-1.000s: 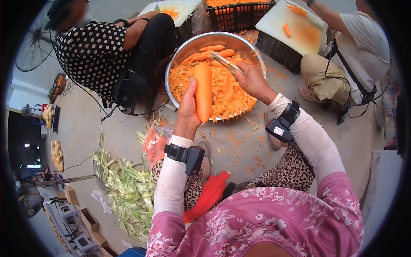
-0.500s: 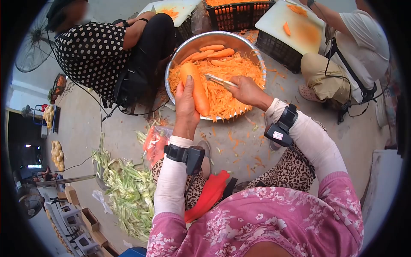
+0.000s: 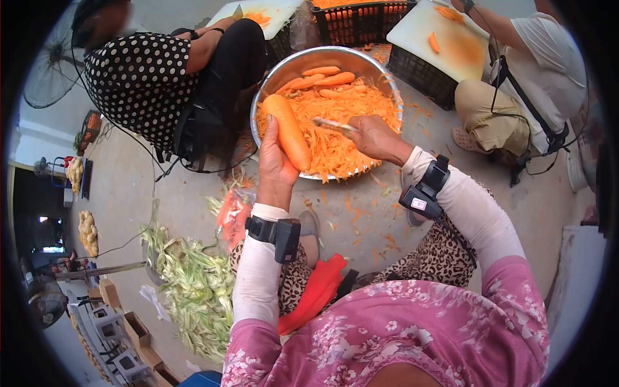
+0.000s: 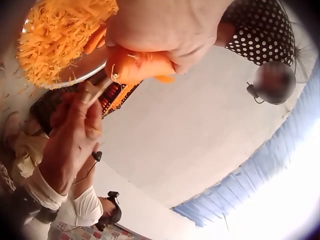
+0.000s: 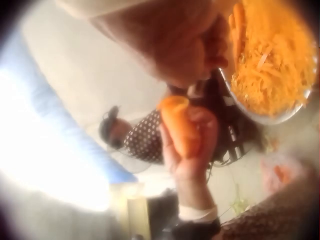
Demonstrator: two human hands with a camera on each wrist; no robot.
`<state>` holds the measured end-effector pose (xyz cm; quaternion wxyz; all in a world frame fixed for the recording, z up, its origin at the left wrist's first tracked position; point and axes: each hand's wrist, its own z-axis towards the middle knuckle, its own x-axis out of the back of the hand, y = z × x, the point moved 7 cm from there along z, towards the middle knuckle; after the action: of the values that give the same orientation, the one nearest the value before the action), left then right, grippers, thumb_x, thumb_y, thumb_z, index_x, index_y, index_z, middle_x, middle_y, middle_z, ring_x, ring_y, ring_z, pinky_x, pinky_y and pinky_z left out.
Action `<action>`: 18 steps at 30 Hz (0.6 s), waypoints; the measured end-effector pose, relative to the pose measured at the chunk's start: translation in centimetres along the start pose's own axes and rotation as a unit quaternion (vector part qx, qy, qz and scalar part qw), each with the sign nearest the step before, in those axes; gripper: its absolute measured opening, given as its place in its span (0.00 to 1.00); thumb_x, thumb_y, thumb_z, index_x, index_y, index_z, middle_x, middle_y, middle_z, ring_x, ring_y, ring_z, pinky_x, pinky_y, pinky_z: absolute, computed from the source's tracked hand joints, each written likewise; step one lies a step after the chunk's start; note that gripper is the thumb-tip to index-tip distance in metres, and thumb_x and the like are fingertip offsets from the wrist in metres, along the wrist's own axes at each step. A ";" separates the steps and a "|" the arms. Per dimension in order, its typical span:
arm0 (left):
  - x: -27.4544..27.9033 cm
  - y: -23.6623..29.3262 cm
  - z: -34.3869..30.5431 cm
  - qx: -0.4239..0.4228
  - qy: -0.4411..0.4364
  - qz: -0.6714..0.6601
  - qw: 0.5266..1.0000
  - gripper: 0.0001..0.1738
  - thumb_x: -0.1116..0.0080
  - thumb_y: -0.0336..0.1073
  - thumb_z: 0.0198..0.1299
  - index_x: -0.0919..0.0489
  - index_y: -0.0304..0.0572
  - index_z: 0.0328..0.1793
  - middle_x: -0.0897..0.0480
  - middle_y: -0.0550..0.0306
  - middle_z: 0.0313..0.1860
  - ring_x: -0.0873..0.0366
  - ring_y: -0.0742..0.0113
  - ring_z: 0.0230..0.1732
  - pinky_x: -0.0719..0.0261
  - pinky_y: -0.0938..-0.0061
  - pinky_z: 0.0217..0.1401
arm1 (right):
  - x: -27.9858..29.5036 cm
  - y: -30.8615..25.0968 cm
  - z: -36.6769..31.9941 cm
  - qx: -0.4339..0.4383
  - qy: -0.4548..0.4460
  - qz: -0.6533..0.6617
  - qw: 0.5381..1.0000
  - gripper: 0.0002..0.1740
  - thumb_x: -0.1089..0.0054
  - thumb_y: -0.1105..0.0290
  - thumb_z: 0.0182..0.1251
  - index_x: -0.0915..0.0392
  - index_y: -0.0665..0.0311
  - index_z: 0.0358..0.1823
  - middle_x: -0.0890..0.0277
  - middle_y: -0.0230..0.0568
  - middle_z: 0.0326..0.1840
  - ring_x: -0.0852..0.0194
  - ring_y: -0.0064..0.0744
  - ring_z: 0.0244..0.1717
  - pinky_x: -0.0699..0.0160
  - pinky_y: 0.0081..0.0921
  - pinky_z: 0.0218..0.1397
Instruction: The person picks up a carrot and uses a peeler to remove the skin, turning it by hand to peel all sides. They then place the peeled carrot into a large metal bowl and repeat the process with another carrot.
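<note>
My left hand (image 3: 277, 169) grips a large, thick carrot (image 3: 288, 132), its thumb along the near side and the carrot tilted with its far end to the left. In my right hand (image 3: 380, 138) is a peeler (image 3: 335, 126) with a metal head, pointing left toward the carrot. The left wrist view shows the peeler close to the carrot's stem end. Both hands are over the near part of a large metal basin (image 3: 253, 116). Orange peelings (image 3: 348, 151) fill much of it, and several slimmer carrots (image 3: 334, 79) lie at its far side.
A person in a dotted shirt (image 3: 138, 90) sits at the left, another in a white shirt (image 3: 558, 64) at the right. Cutting boards (image 3: 412, 29) rest on crates beyond the basin. Corn husks (image 3: 193, 290) and a plastic bag (image 3: 235, 216) lie on the floor at the left.
The carrot has swung from nearly straight to leaning left, and the left hand has shifted slightly left. The right hand with the peeler has come back from the basin's far side toward the body.
</note>
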<state>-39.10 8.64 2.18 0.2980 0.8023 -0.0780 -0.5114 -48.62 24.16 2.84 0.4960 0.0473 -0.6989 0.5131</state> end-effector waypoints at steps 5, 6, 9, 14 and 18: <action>0.6 0.2 0.6 -0.010 0.016 0.031 0.999 0.23 0.50 0.53 0.67 0.28 0.45 0.57 0.22 0.56 0.39 0.23 0.62 0.36 0.20 0.62 0.38 | 1.8 -1.2 0.0 0.012 0.087 0.049 0.995 0.09 0.47 0.69 0.63 0.25 0.69 0.35 0.25 0.56 0.27 0.26 0.50 0.29 0.29 0.41 0.33; 0.6 0.0 0.7 -0.006 0.019 0.028 0.999 0.23 0.51 0.53 0.67 0.28 0.44 0.57 0.22 0.55 0.39 0.23 0.61 0.36 0.20 0.63 0.38 | 2.2 -2.0 -0.2 0.048 0.121 0.071 0.989 0.07 0.46 0.71 0.64 0.26 0.69 0.36 0.26 0.50 0.25 0.28 0.40 0.25 0.31 0.35 0.30; 0.5 -0.1 0.6 0.006 0.013 0.029 0.999 0.24 0.55 0.53 0.69 0.28 0.41 0.57 0.22 0.52 0.39 0.24 0.59 0.37 0.21 0.63 0.38 | 1.7 -2.2 -0.4 0.048 0.128 0.106 0.985 0.10 0.47 0.66 0.65 0.26 0.68 0.36 0.24 0.60 0.28 0.24 0.59 0.32 0.28 0.47 0.34; 0.0 -0.3 0.1 0.039 -0.025 0.019 0.999 0.27 0.61 0.54 0.71 0.30 0.37 0.59 0.22 0.47 0.41 0.24 0.56 0.38 0.21 0.65 0.40 | 2.3 -3.2 -0.6 0.019 0.115 0.117 0.986 0.09 0.47 0.67 0.65 0.27 0.68 0.36 0.24 0.58 0.30 0.23 0.56 0.34 0.27 0.44 0.34; 0.2 -0.9 0.5 0.090 -0.083 0.015 0.992 0.30 0.63 0.58 0.70 0.30 0.38 0.60 0.22 0.46 0.47 0.21 0.57 0.41 0.19 0.61 0.43 | 2.2 -5.8 -1.6 0.126 0.099 0.138 0.977 0.08 0.46 0.68 0.66 0.27 0.67 0.39 0.26 0.52 0.29 0.24 0.53 0.34 0.26 0.41 0.36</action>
<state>-39.59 9.05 1.40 0.2244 0.7796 -0.1600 -0.5624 -45.36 23.69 8.32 0.4772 -0.0383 -0.5756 0.6630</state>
